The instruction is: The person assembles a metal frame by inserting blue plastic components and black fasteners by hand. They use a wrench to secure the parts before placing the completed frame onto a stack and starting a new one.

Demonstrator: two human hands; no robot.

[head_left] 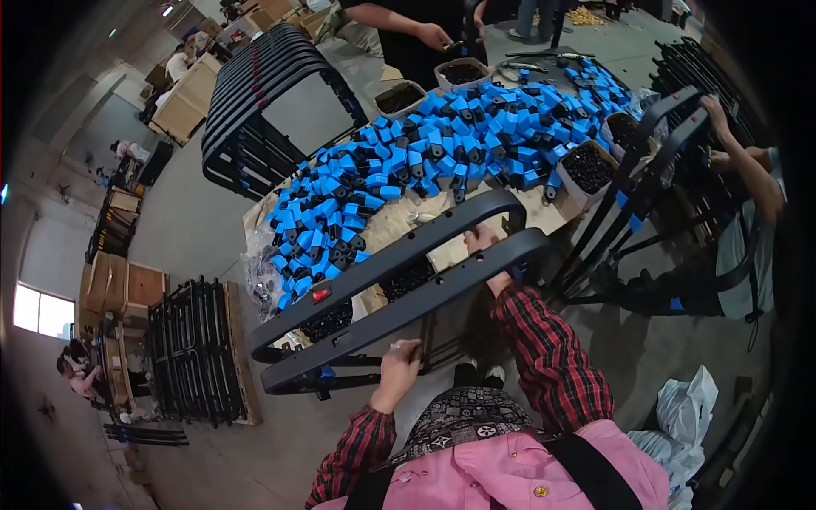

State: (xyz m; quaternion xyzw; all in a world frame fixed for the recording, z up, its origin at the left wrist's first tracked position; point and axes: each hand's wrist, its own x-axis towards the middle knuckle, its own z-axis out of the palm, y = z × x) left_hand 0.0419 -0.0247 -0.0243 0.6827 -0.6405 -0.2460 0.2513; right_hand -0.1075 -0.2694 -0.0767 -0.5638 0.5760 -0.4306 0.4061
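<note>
A black frame (399,293) with two long rounded bars stands in front of me, a small red part on its far bar. My left hand (398,374) is below the near bar, its fingers curled together; what they hold, if anything, is too small to tell. Between the bars, near their right end, my right hand (483,241) reaches through, partly hidden by the near bar, and I cannot make out its grip. Beyond the frame, a large pile of blue and black parts (442,140) covers the table. Boxes of small dark pieces (408,279) show between the bars.
A co-worker's hands (435,36) are across the table; another co-worker's arm (748,161) is at right beside more black frames. Stacked frames (280,93) stand at upper left, others lie on a pallet (242,357). White plastic bags (687,408) sit at lower right.
</note>
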